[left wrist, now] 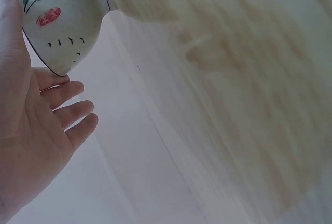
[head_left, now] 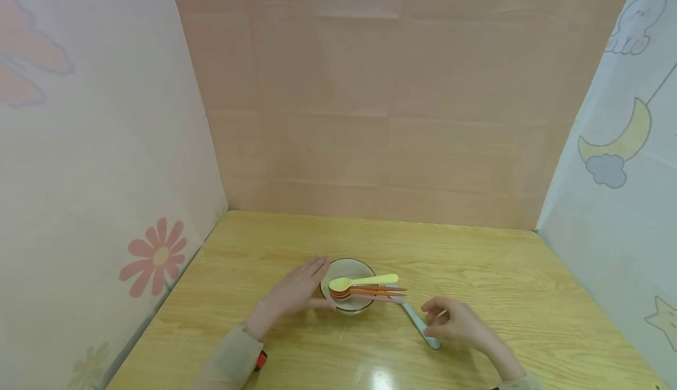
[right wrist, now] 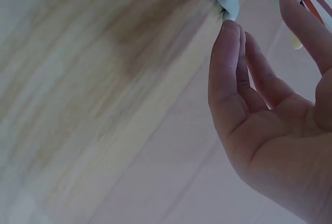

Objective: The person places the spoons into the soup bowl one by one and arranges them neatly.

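Observation:
A white bowl with a dark rim stands on the table, painted flowers showing on its outside in the left wrist view. My left hand is at its left side, fingers nearly straight by the rim and thumb along the near side. Inside lie a yellow spoon, orange forks and a pink utensil, handles jutting right. Slanting across the table right of the bowl is a light-blue utensil, whose far end is partly hidden beneath those handles. My right hand is beside its near end, fingers loosely bent, thumb apart.
The wooden table meets a plain tan backdrop behind. Pale patterned sheets rise at both sides, with a pink flower on the left and a yellow moon on the right.

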Tool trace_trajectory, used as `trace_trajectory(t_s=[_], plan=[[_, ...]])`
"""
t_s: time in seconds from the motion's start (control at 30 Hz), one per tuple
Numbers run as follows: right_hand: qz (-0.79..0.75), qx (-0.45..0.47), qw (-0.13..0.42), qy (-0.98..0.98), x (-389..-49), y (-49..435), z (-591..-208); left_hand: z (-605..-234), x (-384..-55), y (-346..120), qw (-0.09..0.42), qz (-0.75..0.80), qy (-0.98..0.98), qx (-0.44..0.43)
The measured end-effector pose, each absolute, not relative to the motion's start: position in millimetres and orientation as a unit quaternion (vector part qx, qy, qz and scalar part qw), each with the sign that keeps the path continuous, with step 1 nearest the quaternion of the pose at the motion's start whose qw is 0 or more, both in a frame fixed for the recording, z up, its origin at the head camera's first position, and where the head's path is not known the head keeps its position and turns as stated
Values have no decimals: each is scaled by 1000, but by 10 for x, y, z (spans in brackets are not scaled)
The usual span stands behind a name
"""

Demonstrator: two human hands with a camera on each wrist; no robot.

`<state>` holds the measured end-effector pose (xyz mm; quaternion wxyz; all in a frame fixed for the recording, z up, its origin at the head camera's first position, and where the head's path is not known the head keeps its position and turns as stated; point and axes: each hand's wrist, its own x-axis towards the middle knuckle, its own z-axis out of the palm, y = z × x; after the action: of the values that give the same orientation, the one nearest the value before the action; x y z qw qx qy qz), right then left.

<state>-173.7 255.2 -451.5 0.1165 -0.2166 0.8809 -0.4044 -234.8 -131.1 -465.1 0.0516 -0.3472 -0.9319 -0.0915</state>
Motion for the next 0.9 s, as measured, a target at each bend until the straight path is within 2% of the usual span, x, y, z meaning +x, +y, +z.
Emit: trace_trajectory(t_s=[0.3,0.9], plan=[[-407,-205,131,881,-1706,2558,-4565,-4642,-2329,-1308,54,-95,-932,-345],[-387,-217,117,889,-1697,2522,-4624,-4634,-2319,-1309,50,-99,-933,-343]])
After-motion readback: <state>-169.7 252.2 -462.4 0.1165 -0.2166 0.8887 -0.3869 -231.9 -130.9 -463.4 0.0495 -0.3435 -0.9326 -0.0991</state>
